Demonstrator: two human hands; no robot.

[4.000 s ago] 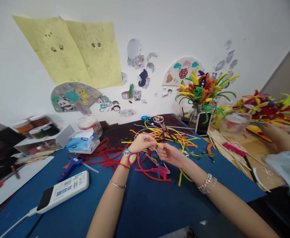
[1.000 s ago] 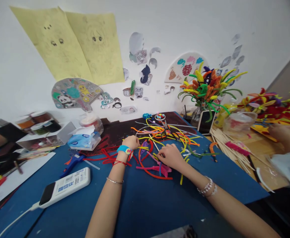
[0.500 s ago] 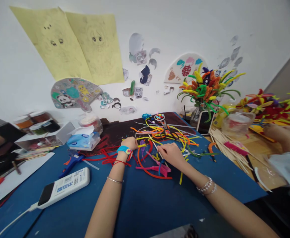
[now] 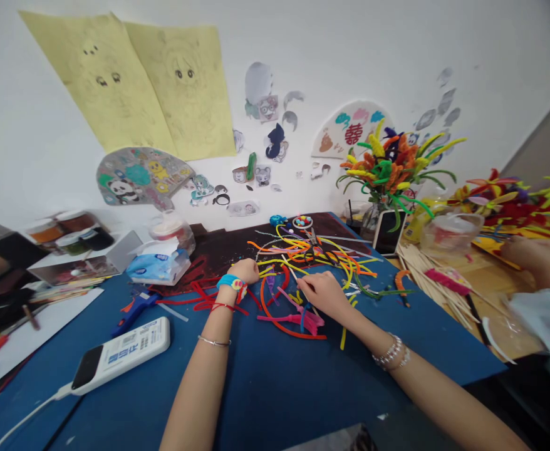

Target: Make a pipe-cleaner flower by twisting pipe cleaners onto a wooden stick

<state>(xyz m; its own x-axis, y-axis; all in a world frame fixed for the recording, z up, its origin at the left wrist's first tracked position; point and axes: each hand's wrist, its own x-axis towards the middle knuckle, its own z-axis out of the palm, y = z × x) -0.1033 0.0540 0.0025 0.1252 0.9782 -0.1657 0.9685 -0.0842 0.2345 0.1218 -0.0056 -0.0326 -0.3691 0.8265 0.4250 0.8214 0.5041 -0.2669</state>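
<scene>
Pipe cleaners (image 4: 287, 317) | between left hand (image 4: 242, 270) and right hand (image 4: 324, 293)

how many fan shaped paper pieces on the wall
2. The panda fan is on the wall, left of centre. The fan with a red double-happiness character is further right, its lower right edge behind the pipe-cleaner bouquet. Anything wholly behind the bouquet would not show.
</scene>
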